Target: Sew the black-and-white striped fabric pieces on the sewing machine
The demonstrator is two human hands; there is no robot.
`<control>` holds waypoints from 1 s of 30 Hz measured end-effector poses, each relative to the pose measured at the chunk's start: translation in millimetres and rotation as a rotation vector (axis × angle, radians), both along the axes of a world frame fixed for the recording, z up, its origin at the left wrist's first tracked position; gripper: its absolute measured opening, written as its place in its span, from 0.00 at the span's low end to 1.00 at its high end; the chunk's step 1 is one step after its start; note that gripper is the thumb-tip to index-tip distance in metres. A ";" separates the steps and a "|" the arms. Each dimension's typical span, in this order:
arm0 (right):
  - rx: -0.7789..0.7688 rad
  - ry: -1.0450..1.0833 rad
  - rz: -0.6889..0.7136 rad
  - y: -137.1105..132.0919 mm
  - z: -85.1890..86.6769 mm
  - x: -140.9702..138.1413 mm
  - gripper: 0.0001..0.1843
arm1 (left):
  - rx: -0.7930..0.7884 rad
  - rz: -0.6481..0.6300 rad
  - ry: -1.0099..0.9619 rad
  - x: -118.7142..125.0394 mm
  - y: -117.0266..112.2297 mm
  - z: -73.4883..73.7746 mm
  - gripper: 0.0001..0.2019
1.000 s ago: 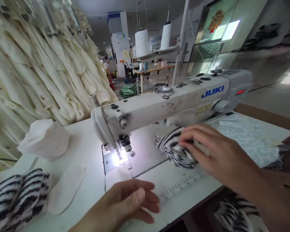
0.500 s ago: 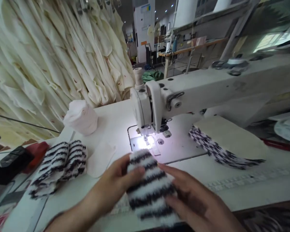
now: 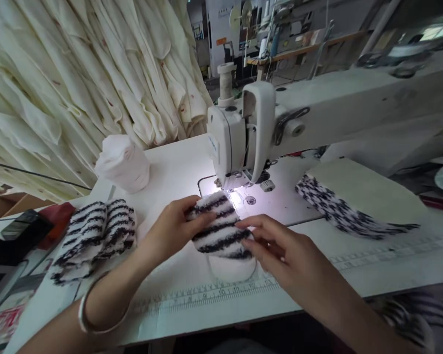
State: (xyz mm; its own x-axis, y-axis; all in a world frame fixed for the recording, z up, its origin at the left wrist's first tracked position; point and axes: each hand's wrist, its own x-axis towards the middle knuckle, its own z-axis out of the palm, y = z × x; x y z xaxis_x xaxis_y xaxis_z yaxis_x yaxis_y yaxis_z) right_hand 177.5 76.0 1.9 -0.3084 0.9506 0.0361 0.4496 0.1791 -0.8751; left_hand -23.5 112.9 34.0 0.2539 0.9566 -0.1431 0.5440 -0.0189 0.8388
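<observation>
A fuzzy black-and-white striped fabric piece [image 3: 219, 228] lies on a white fabric piece [image 3: 231, 269] just in front of the presser foot [image 3: 236, 184] of the white sewing machine [image 3: 239, 132]. My left hand [image 3: 175, 228] grips the piece's left side. My right hand [image 3: 276, 244] holds its right edge, with the fingertips on the stripes. A bangle [image 3: 96, 309] circles my left wrist. The white piece shows only below the stripes.
A stack of striped pieces [image 3: 96, 241] and a white rolled bundle [image 3: 123, 164] stand on the sewing table [image 3: 177, 162] to the left. Cream-backed striped pieces [image 3: 358, 196] lie at right, beyond a ruler scale [image 3: 206, 295]. Cream garments [image 3: 77, 83] hang at far left.
The striped piece has come down from between my raised hands to lie on the white piece near the needle. My hands have spread slightly apart, and the view has shifted a little.
</observation>
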 end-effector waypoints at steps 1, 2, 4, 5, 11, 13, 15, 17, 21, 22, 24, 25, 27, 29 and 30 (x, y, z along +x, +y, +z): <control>0.009 0.011 0.009 -5.7 0.1 -1.2 0.11 | -0.041 -0.021 -0.030 -1.5 1.2 2.6 0.13; 0.036 0.006 0.001 -11.2 -2.1 -3.1 0.12 | -0.058 -0.040 -0.025 -2.6 3.0 2.8 0.13; 0.141 -0.065 -0.041 -19.6 -12.2 -7.4 0.15 | -0.010 -0.063 0.113 -3.0 7.3 -3.3 0.12; 0.211 -0.118 -0.073 -22.1 -18.7 -9.1 0.16 | 0.029 -0.062 0.203 -2.1 9.2 -8.5 0.11; 0.377 -0.287 -0.028 -23.6 -39.6 -5.7 0.22 | 0.128 -0.045 0.434 7.7 12.9 -19.5 0.09; 0.385 -0.275 -0.009 -22.7 -39.6 -4.6 0.23 | 0.130 -0.034 0.469 10.1 15.0 -14.4 0.11; 0.393 -0.270 -0.031 -20.8 -40.8 -5.8 0.24 | 0.122 -0.026 0.481 11.5 18.8 -12.1 0.12; 0.391 -0.278 -0.060 -18.3 -43.8 -8.2 0.24 | 0.106 -0.032 0.491 11.8 23.0 -14.2 0.11; 0.429 -0.302 -0.064 -14.4 -52.3 -10.7 0.25 | 0.050 -0.022 0.507 10.2 27.4 -22.3 0.11; 0.458 -0.319 -0.056 -14.1 -54.5 -10.7 0.24 | 0.042 -0.014 0.498 9.8 27.6 -23.7 0.11; 0.514 -0.360 -0.046 -13.9 -58.4 -10.4 0.23 | 0.031 -0.006 0.484 9.1 28.0 -25.9 0.12; 0.531 -0.380 -0.047 -13.8 -59.9 -10.2 0.23 | 0.027 -0.004 0.482 8.7 28.4 -26.9 0.12; 0.543 -0.402 -0.054 -13.3 -60.9 -9.6 0.24 | 0.023 -0.016 0.483 6.9 29.7 -28.5 0.12; 0.541 -0.392 -0.063 -12.0 -57.8 -8.1 0.23 | 0.054 -0.043 0.507 3.4 30.5 -28.3 0.12; 0.551 -0.387 -0.070 -10.9 -54.5 -7.0 0.23 | 0.124 -0.048 0.539 1.3 30.1 -27.2 0.11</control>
State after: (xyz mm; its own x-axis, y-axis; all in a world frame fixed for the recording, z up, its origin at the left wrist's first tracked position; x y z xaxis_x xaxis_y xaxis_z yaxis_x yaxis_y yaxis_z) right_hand 170.5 65.1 -52.6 -0.3347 0.8434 0.4203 0.7394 0.5116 -0.4377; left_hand -22.2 143.0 6.9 0.2200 0.9636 -0.1519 0.8917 -0.1355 0.4319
